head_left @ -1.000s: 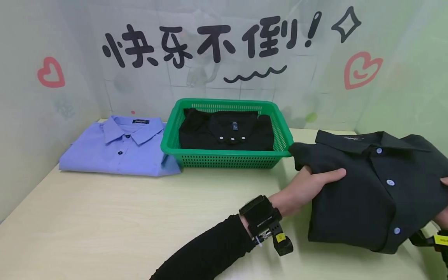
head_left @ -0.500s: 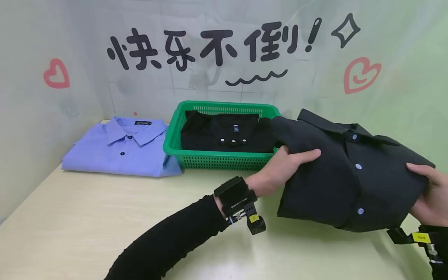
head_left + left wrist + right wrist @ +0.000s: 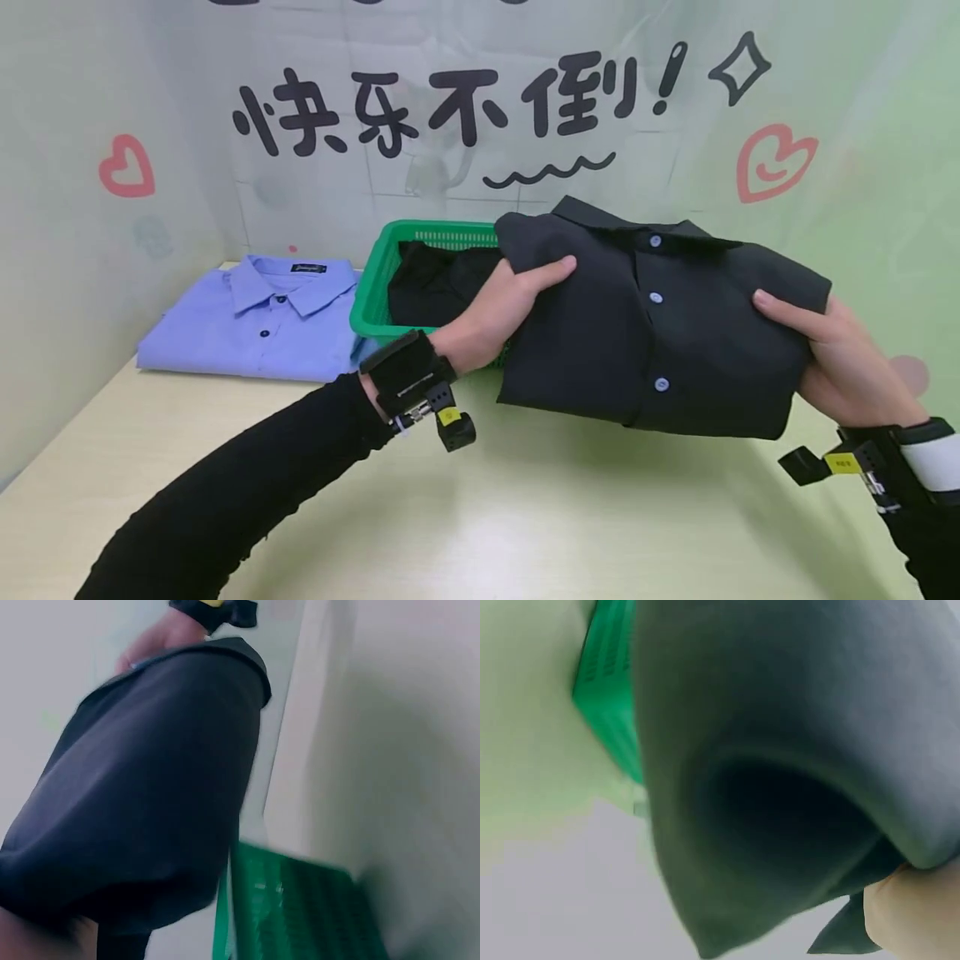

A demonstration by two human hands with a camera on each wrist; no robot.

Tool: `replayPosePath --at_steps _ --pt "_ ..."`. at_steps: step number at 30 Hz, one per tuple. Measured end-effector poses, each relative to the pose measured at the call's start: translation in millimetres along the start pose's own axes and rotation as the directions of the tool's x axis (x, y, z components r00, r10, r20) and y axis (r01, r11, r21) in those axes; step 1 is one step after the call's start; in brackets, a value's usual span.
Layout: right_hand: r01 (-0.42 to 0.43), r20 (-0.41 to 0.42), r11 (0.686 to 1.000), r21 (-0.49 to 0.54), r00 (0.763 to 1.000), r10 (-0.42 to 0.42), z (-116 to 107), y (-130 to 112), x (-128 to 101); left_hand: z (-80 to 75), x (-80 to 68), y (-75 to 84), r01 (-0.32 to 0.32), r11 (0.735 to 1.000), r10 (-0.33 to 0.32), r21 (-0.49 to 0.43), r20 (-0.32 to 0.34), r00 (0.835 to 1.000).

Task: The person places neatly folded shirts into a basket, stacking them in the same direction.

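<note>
A folded dark grey button-up shirt (image 3: 600, 333) with pale buttons hangs above the table, raised in both hands. My left hand (image 3: 498, 312) grips its left side near the shoulder, thumb on the front and the other fingers hidden behind. On the opposite side my right hand (image 3: 847, 358) holds it the same way. The shirt overlaps the right part of a green basket (image 3: 367, 304) in the head view. Inside that basket lies a black garment (image 3: 427, 287), partly covered from sight. In the right wrist view the shirt's underside (image 3: 795, 810) sags between folds.
A folded light blue shirt (image 3: 255, 333) lies on the pale wooden table (image 3: 337, 508), left of the basket and close against it. Behind the table stands a wall covering (image 3: 300, 200) with large black lettering and red hearts.
Both hands have carried the dark grey shirt leftward and upward from the right side of the table. It now covers the basket's right part in the head view.
</note>
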State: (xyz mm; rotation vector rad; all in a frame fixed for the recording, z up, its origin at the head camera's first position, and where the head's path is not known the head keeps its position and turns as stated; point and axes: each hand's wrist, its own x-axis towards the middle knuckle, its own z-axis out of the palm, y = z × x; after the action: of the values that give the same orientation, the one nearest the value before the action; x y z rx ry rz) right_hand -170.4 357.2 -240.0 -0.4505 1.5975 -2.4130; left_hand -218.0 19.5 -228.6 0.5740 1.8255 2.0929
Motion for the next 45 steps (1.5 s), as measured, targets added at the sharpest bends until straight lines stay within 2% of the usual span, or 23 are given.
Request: replayPosePath --at_steps 3,8,10,14,18,20,23,26,28,30,33,35,38,41,45 --pt "-0.020 -0.003 1.000 -0.016 1.000 0.020 17 -2 13 -15.3 -1.7 9.0 0.007 0.999 -0.006 0.033 -0.055 0.998" --pt "-0.060 -0.055 0.994 -0.090 0.997 0.055 43 -2 38 -41.5 -8.1 21.6 0.100 0.993 -0.089 0.068 -0.154 0.984" --pt "-0.074 -0.085 0.988 -0.136 0.994 0.063 52 -2 48 -51.7 -10.2 24.7 0.116 0.990 -0.100 0.086 -0.176 0.979" --pt "-0.106 -0.106 0.972 -0.210 0.991 0.085 67 1 68 -73.6 -11.3 27.3 0.153 0.978 -0.119 0.140 -0.226 0.967" --pt "-0.142 -0.114 0.951 -0.275 0.987 0.114 78 7 93 -100.3 -6.1 26.8 0.176 0.963 -0.118 0.204 -0.269 0.956" --pt "-0.169 -0.138 0.927 -0.336 0.982 0.129 84 11 107 -114.9 -2.4 26.1 0.181 0.955 -0.110 0.234 -0.286 0.952" --pt "-0.223 -0.197 0.872 -0.436 0.969 0.149 93 16 129 -135.6 4.5 24.0 0.152 0.947 -0.066 0.282 -0.293 0.954" --pt "-0.273 -0.244 0.811 -0.518 0.955 0.166 101 22 149 -152.4 11.5 20.4 0.136 0.922 -0.026 0.364 -0.291 0.956" --pt "-0.289 -0.268 0.770 -0.569 0.950 0.159 104 27 160 -160.7 16.7 17.3 0.128 0.907 -0.014 0.401 -0.275 0.961" --pt "-0.307 -0.295 0.716 -0.627 0.944 0.146 103 32 170 -167.5 22.0 13.1 0.129 0.896 -0.017 0.424 -0.258 0.966" --pt "-0.316 -0.320 0.631 -0.708 0.941 0.112 99 41 181 -174.2 29.3 6.3 0.140 0.882 -0.022 0.450 -0.259 0.966" --pt "-0.314 -0.324 0.595 -0.740 0.942 0.094 95 47 186 -177.0 34.0 1.6 0.145 0.879 -0.021 0.454 -0.266 0.964" --pt "-0.316 -0.328 0.559 -0.767 0.941 0.083 90 55 189 -178.8 39.4 -4.0 0.168 0.873 -0.036 0.458 -0.283 0.958" --pt "-0.354 -0.356 0.547 -0.759 0.928 0.107 87 61 189 -179.7 42.2 -7.4 0.224 0.867 -0.096 0.446 -0.290 0.952" --pt "-0.432 -0.398 0.568 -0.700 0.897 0.191 87 66 187 -180.5 42.2 -6.6 0.324 0.845 -0.205 0.426 -0.302 0.931"
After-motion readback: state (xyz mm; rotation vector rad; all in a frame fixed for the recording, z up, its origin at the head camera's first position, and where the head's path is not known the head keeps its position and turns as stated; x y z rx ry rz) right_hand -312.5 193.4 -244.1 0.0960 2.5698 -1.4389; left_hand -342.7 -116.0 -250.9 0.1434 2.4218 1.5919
